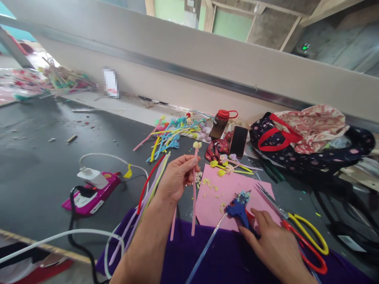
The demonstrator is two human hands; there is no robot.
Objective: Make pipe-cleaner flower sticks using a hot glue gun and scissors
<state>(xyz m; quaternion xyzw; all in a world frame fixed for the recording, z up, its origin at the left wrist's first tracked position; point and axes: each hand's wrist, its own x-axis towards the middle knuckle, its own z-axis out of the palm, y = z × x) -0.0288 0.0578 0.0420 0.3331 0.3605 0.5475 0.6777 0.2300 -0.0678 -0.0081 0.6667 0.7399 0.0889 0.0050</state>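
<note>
My left hand (pixel 179 175) is closed in a pinch round a pink pipe-cleaner stem (pixel 194 201) with a small cream flower head (pixel 197 146) at its top. Another pink length hangs below the same hand. Low over the pink sheet (pixel 209 205), my right hand (pixel 272 240) has its thumb and fingers round the handle of a blue glue gun (pixel 238 209). The gun's nozzle end is crusted with coloured bits, and a clear glue stick (pixel 205 252) sticks out behind. Little yellow pieces (pixel 209 183) are scattered on the sheet.
Scissors (pixel 286 215) with red and yellow handles lie beside my right hand. Finished stems (pixel 170 136), a bottle (pixel 219 124), a phone (pixel 238 141) and a dotted bag (pixel 266 136) stand farther back. A magenta power strip (pixel 91 197) with cables lies left.
</note>
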